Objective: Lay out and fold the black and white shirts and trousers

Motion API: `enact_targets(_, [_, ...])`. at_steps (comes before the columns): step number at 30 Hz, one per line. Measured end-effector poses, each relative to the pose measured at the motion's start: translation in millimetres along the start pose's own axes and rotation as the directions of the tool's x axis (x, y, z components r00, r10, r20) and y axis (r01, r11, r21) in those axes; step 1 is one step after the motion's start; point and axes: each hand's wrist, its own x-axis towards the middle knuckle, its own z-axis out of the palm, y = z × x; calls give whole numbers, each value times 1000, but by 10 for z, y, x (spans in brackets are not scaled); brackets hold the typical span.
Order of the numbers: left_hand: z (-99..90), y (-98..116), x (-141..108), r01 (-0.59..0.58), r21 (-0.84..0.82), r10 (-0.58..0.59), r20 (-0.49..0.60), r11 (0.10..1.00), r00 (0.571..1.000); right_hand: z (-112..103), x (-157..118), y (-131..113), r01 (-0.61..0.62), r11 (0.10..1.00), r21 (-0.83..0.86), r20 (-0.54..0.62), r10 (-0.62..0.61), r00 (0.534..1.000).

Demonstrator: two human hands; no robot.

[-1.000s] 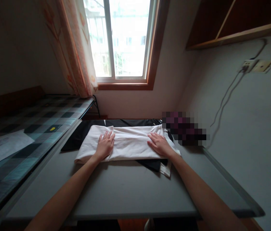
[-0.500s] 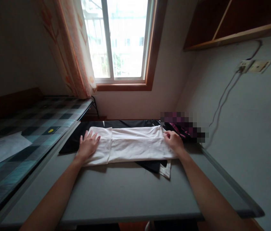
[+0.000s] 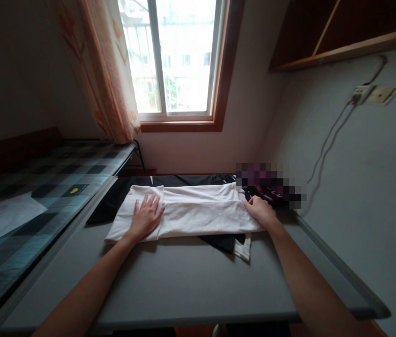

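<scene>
A folded white garment (image 3: 198,213) lies lengthwise across the grey table, its left end doubled over in a wider flap. My left hand (image 3: 146,217) rests flat on that flap, fingers spread. At the right end, my right hand (image 3: 261,210) is closed, its thumb and fingers gripping the garment's edge. Beneath the white cloth lies a black garment (image 3: 104,206), showing on the left and along the back. A black corner with a white trimmed end (image 3: 242,248) sticks out at the front right.
Dark cloth with pink lettering (image 3: 271,193) is heaped at the table's back right, partly pixelated. The grey table (image 3: 190,285) meets the wall on the right. To the left stands a bed with a checked cover (image 3: 88,161), a paper sheet (image 3: 4,220) on it.
My left hand has slid right across the garment's flap, baring its left end. My right hand has shifted slightly right and down, and the garment's right end has moved a little with it.
</scene>
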Motion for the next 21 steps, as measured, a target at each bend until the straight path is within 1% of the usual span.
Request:
enact_targets(2, [11, 47, -1, -43, -24, 43, 4, 999, 999, 26, 67, 45, 12, 998, 69, 6, -13, 1000])
enact_targets(4, [10, 67, 0, -45, -36, 45, 7, 998, 999, 34, 125, 84, 46, 980, 192, 42, -55, 998])
enact_targets(6, [4, 68, 1, -39, -44, 39, 6, 998, 999, 17, 154, 112, 65, 942, 328, 90, -100, 991])
enact_targets(8, [-3, 61, -1, -38, -49, 39, 7, 998, 999, -21, 150, 132, 51, 898, 437, 144, -125, 982])
enact_targets(10, [-7, 57, -3, -39, -52, 40, 6, 998, 999, -67, 129, 148, 25, 862, 506, 201, -146, 969])
enact_targets(12, [-10, 58, -4, -41, -54, 41, 6, 998, 999, -108, 107, 159, 25, 835, 549, 230, -180, 956])
enact_targets(14, [-14, 61, -4, -42, -54, 42, 8, 998, 999, -135, 91, 160, 31, 827, 561, 230, -192, 954])
enact_targets(18, [-20, 65, 1, -37, -55, 38, 10, 998, 999, -147, 68, 121, 7, 849, 528, 206, -136, 969])
enact_targets(21, [-20, 66, 2, -34, -60, 34, -2, 998, 999, -139, 55, 69, 17, 846, 533, 193, -141, 971])
